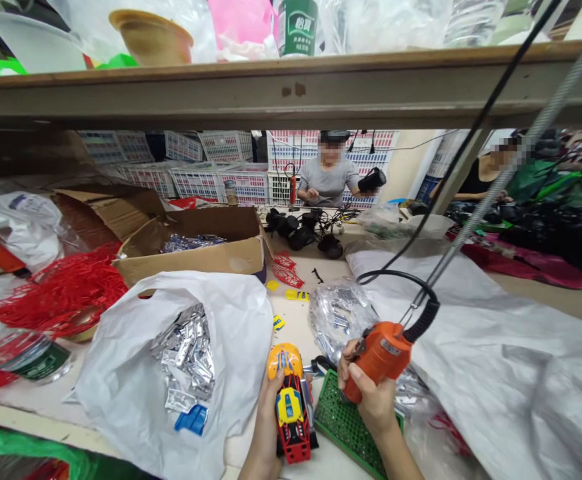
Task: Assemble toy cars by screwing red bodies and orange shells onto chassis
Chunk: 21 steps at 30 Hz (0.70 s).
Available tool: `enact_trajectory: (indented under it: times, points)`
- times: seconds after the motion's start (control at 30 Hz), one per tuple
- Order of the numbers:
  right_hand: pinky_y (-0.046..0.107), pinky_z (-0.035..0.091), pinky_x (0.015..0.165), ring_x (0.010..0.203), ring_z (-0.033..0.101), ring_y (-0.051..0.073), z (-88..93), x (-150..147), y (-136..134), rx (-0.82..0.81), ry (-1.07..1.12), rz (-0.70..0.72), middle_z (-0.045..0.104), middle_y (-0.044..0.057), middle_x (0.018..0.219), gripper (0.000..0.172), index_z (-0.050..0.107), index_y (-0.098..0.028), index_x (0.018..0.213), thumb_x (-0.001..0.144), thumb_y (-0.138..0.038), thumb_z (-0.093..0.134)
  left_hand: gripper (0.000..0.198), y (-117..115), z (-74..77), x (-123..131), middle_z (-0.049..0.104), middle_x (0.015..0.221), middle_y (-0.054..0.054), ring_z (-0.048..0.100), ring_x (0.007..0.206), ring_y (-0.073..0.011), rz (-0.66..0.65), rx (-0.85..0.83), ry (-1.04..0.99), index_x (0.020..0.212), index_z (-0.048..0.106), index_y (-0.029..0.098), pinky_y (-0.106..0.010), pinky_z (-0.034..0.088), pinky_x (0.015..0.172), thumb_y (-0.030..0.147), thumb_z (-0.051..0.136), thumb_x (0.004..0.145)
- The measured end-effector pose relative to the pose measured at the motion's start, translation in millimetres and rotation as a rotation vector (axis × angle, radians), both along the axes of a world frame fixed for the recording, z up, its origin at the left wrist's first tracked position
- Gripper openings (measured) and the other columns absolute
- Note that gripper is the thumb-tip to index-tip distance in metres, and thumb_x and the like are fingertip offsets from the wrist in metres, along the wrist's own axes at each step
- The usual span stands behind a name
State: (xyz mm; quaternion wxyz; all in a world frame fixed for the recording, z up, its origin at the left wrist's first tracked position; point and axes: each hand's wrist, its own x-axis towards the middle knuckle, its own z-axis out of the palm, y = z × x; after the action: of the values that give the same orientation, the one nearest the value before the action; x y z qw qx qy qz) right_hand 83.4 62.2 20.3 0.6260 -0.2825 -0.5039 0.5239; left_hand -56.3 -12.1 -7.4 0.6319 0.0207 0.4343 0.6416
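My left hand [267, 417] is wrapped around a toy car [289, 408] with a yellow-orange front, a red frame and a yellow-and-blue top. An orange electric screwdriver [383, 355], hung from a coiled spring and a black cable, is gripped in my right hand [373, 399]. Its tip is hidden, so I cannot tell whether it touches anything. Beneath the right hand lies a green perforated tray [331, 417] holding small pieces too fine to make out. Left of the car, a white bag [113, 373] lies open with silver parts [185, 357] and a blue part [191, 419] inside.
Behind the bag stands a cardboard box [195, 260] of shiny parts. Red frame pieces [81, 287] are heaped at left, near a plastic bottle [25, 353]. A clear bag [343, 310] lies beyond the tray. Overhead runs a shelf [251, 87]. Two people [328, 177] sit across.
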Motion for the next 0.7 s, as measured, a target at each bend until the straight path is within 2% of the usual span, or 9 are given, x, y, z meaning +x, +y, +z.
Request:
enact_trajectory:
  times: [0.13,0.27,0.37,0.47,0.57,0.7]
  points:
    - [0.025,0.044,0.040,0.042,0.052,0.012,4.2,-1,0,-0.001,0.004,0.014,0.055,-0.006,0.061,0.035,0.059,-0.023,0.092,0.081,-0.051,0.076,0.063,-2,0.5,1,0.081,0.083,-0.012,0.078,0.077,-0.0269,0.008,0.013,0.018,0.106,0.075,0.010,-0.031,0.060,0.064,0.056,0.085,0.064]
    - [0.024,0.044,0.039,0.041,0.052,0.012,8.1,-1,0,0.016,0.009,0.020,0.055,-0.006,0.059,0.033,0.060,-0.023,0.092,0.082,-0.049,0.077,0.061,-2,-1.1,1,0.079,0.076,-0.012,0.077,0.071,-0.0270,-0.007,0.012,0.071,0.096,0.075,0.009,-0.033,0.061,0.063,0.060,0.083,0.063]
    - [0.024,0.044,0.039,0.041,0.054,0.013,12.4,2,1,0.039,0.016,0.012,0.057,-0.005,0.058,0.031,0.062,-0.021,0.091,0.080,-0.046,0.079,0.061,0,-0.9,3,0.077,0.070,-0.007,0.074,0.059,-0.0245,0.006,0.023,0.125,0.106,0.072,0.012,-0.031,0.058,0.055,0.058,0.084,0.067]
    - [0.024,0.043,0.039,0.041,0.055,0.013,26.2,5,0,0.076,0.056,-0.016,0.057,-0.005,0.057,0.028,0.063,-0.021,0.090,0.080,-0.042,0.078,0.076,2,-1.3,7,0.077,0.071,-0.004,0.071,0.054,-0.0218,0.063,0.044,0.274,0.125,0.065,0.013,-0.029,0.055,0.052,0.063,0.082,0.071]
    - [0.024,0.043,0.042,0.043,0.054,0.013,50.2,2,-4,0.135,0.147,-0.081,0.057,-0.005,0.057,0.021,0.064,-0.022,0.093,0.082,-0.038,0.073,0.083,3,-4.1,8,0.080,0.086,-0.007,0.076,0.070,-0.0250,0.100,0.034,0.377,0.134,0.063,0.015,-0.031,0.059,0.061,0.066,0.081,0.071]
    - [0.025,0.043,0.046,0.045,0.053,0.013,79.1,-16,-11,0.251,0.330,-0.177,0.057,-0.006,0.056,0.016,0.066,-0.024,0.088,0.080,-0.039,0.068,0.082,1,-5.7,7,0.079,0.117,-0.012,0.076,0.100,-0.0315,0.105,0.048,0.430,0.136,0.065,0.018,-0.035,0.061,0.079,0.064,0.083,0.070]
